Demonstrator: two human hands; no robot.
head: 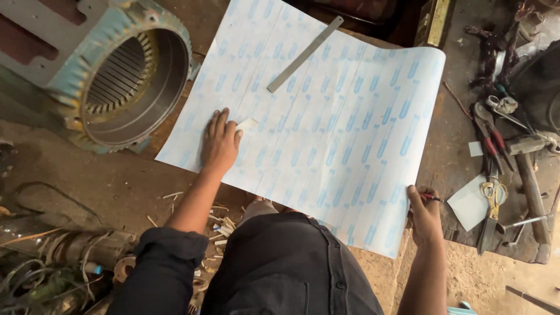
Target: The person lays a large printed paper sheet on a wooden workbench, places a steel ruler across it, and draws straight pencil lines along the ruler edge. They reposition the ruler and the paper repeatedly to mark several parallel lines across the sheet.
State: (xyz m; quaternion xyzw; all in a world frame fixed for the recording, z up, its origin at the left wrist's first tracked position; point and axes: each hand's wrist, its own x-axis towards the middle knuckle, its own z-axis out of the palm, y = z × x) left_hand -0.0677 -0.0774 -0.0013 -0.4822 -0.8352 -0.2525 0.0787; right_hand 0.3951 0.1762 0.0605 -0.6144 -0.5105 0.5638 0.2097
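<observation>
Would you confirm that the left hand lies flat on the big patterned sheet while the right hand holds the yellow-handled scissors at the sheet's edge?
Not quite: in the head view the right hand holds a small red-tipped pen or marker, not the scissors, which lie untouched on the bench to the right. The rest stands: the left hand lies flat on the patterned sheet.

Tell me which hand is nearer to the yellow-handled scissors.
Right. The right hand, gripping a red pen, sits just left of the scissors; the left hand lies flat far across the sheet.
</observation>
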